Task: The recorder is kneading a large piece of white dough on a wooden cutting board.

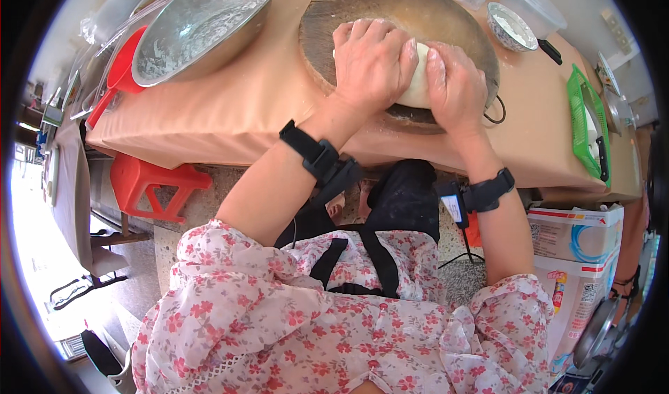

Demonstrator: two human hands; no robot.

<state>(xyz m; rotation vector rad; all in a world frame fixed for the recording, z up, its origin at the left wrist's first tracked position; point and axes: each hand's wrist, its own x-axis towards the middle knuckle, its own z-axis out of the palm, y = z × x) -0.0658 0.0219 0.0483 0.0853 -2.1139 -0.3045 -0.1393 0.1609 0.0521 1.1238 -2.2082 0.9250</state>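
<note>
A pale lump of dough (417, 87) lies on a round wooden chopping board (327, 18) at the table's near edge. My left hand (373, 63) is curled over the dough's left part, its fingers bent round the far side. From the right, my right hand (456, 87) grips the other end, fingers closed against it. The two hands sit close together, with the dough showing between them. Much of it is hidden under my palms. Whitish flour marks my fingers.
A large floury metal basin (209, 28) and a red dipper (127, 66) stand at the left. To the right are a patterned bowl of white powder (511, 26), a black handle (550, 51) and a green basket (582, 126) with a knife. A red stool (157, 185) and cartons (575, 255) flank me below.
</note>
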